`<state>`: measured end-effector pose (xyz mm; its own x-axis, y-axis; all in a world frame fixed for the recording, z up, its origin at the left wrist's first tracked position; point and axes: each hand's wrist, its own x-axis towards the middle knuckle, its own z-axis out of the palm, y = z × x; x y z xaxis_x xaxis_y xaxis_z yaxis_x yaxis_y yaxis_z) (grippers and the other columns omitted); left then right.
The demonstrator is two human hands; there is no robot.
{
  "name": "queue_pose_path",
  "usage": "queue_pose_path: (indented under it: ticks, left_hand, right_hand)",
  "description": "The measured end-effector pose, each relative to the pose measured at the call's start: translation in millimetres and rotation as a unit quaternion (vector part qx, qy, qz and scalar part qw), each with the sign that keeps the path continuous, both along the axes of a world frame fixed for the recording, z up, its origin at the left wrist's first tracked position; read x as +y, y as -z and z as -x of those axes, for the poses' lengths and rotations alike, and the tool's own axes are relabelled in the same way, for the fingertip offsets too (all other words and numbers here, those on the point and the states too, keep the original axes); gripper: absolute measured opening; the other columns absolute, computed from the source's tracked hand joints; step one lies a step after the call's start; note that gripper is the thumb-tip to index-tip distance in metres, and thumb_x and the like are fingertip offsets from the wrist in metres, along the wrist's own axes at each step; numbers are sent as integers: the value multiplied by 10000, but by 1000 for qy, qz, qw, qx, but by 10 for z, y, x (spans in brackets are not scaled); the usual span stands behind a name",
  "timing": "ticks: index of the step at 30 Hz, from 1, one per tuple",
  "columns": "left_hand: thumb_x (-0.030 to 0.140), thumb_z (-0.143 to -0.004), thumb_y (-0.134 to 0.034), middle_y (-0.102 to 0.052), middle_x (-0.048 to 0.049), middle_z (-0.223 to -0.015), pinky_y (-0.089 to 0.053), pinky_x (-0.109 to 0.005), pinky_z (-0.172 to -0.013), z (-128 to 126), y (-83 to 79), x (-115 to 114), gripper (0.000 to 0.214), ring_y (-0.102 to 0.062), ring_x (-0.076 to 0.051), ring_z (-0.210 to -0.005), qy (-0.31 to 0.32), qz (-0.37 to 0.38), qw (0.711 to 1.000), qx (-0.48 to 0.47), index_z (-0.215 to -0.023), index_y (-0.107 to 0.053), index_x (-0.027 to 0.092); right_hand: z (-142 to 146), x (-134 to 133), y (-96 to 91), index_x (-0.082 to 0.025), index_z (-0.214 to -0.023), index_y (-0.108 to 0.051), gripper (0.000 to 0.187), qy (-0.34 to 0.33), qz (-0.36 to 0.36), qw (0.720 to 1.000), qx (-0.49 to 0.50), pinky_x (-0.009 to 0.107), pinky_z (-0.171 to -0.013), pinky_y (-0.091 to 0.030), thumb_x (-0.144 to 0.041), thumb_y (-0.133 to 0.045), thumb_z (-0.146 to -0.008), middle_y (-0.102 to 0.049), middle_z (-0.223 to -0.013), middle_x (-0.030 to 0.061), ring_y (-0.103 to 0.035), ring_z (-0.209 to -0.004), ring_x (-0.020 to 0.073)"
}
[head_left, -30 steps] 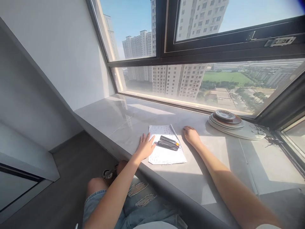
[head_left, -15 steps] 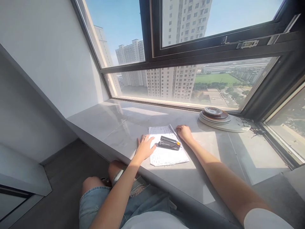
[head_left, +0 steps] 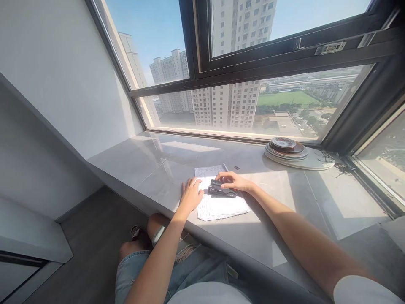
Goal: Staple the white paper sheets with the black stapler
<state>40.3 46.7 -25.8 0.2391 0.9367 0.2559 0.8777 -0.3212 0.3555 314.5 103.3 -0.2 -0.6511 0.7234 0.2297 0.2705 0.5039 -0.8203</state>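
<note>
Stapler handling — hold by upper arm
Left hand: fingers loosely spread, at left edge of paper. Stapler: on the paper; likely rigid, fairly weighty, smooth — right hand pinches its upper arm.

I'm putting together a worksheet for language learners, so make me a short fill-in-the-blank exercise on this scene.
1. The person's ____ hand is on the black stapler.
2. The printed papers beneath the stapler are mostly ____.
3. The stack of plates stands to the ____ of the papers.
4. Outside, the flat field looks ____.

Missing words: right; white; right; green.
</note>
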Motion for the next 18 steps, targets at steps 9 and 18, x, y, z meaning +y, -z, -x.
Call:
queue_pose_path:
  ticks: [9, 18]
  left_hand:
    - [32, -936, -342, -498, -104, -1575, -191, -550, -1292, 60, -22, 34, 566, -451, -260, -1474, 44, 5, 998, -34, -1399, -593, 240]
    - [159, -1005, -411, -491, -63, -1603, -113, -596, -1305, 67, -46, 22, 471, -327, -269, -1561, 81, 48, 994, -59, -1401, -625, 298]
  right_hand:
    - [265, -134, -124, -189, -1131, -741, 421, -2, -75, 997, 4, 336, -850, -510, -551, -625, -950, -744, -1048, 79, -647, -929, 221]
    - [133, -14, 21, -177, -1026, -752, 503, 90, -8, 995, 32, 318, -764, -505, -608, -500, -966, -737, -948, 83, -647, -843, 218]
